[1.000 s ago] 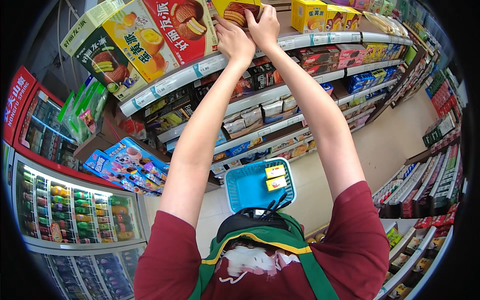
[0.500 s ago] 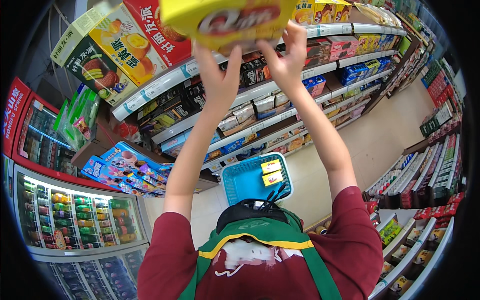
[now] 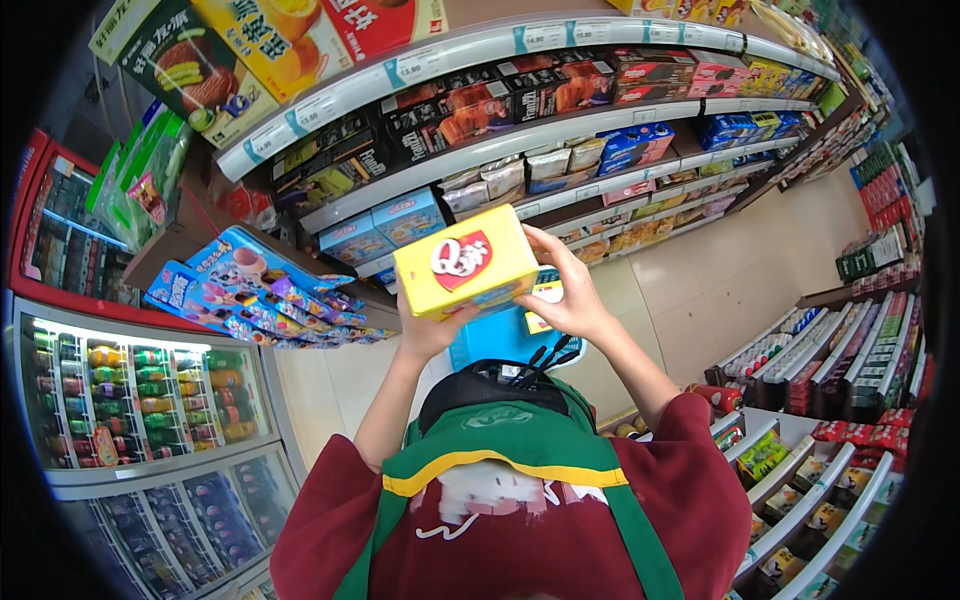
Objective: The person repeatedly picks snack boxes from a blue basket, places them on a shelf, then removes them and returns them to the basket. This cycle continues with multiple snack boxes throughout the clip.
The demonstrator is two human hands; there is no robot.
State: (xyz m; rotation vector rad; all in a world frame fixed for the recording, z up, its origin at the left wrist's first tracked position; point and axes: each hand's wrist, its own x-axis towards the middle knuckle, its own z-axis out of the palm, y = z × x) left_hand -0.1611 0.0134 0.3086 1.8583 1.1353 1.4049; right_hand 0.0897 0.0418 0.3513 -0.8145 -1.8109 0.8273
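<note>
Between my two hands is a yellow snack box [image 3: 500,240] with a red oval on its top, held in front of my chest. My left hand [image 3: 428,330] grips its left lower side, the fingers mostly hidden behind it. My right hand [image 3: 572,295] is closed around the right end. Under the box stands a blue shopping basket [image 3: 475,345], partly covered by it and by my hands. A smaller yellow box [image 3: 540,322] shows inside the basket.
Ahead, a curved shelf rack [image 3: 400,190] holds several rows of boxed and bagged snacks. On the left are a hanging blue packet display [image 3: 245,295] and a lit drinks fridge [image 3: 150,400]. Low shelves [image 3: 810,500] stand at the right, beside the tiled floor [image 3: 715,285].
Both hands have come down and back from the upper shelf with the yellow snack box. It now hangs over the basket and hides part of it.
</note>
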